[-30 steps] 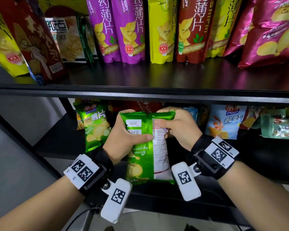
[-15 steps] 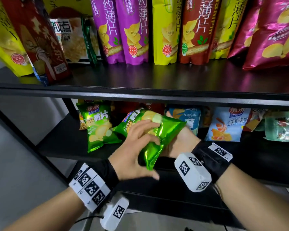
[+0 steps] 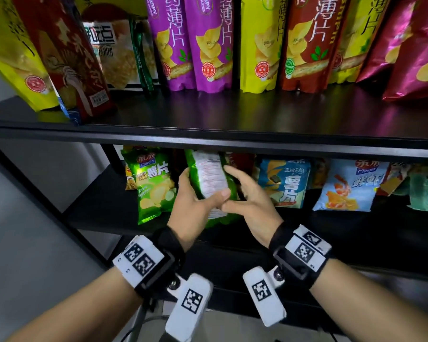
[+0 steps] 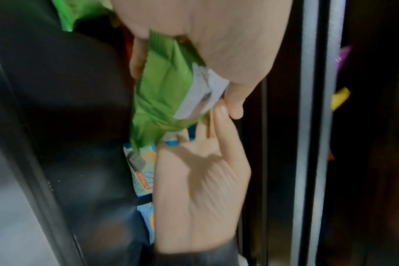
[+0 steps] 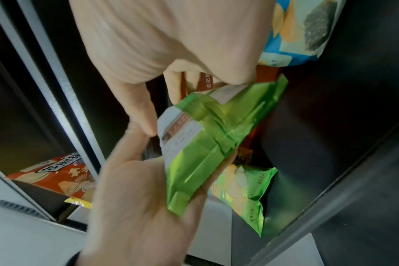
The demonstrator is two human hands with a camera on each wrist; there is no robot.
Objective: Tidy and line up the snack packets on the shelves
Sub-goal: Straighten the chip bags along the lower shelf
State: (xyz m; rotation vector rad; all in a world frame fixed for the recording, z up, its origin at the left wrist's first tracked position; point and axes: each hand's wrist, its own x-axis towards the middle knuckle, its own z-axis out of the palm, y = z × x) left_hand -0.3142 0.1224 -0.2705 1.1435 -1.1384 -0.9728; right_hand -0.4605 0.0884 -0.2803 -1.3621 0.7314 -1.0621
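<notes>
Shelving of black board fills the head view: the upper shelf (image 3: 257,114) carries a row of tall crisp pouches standing upright toward its back edge, two purple pouches (image 3: 195,45) side by side, a yellow pouch (image 3: 257,45) and a dark red pouch (image 3: 307,45) to their right, magenta bags (image 3: 410,45) leaning at the right end. At the left end a yellow bag (image 3: 8,58) and a red bag (image 3: 64,58) tilt out over the front edge.

On the lower shelf (image 3: 104,206), a green potato chip packet (image 3: 151,183) stands near the left edge, face out. A blue chip packet (image 3: 288,183) and a pale blue prawn-snack packet (image 3: 351,186) stand farther right.

Between the green and blue packets, just under the upper shelf's front edge, is the held green packet (image 3: 209,176). Its long axis runs nearly upright, top end tilted slightly left and away, and its white printed back panel faces the person.

The left hand (image 3: 195,206) grips it from the left, thumb pressed across the back panel and fingers curled behind, as the right wrist view shows (image 5: 134,189). The right hand (image 3: 247,196) lies against the packet's right edge with fingers fairly straight and narrowly spread; in the left wrist view its palm (image 4: 198,189) is flat, thumb touching the left thumb.
</notes>
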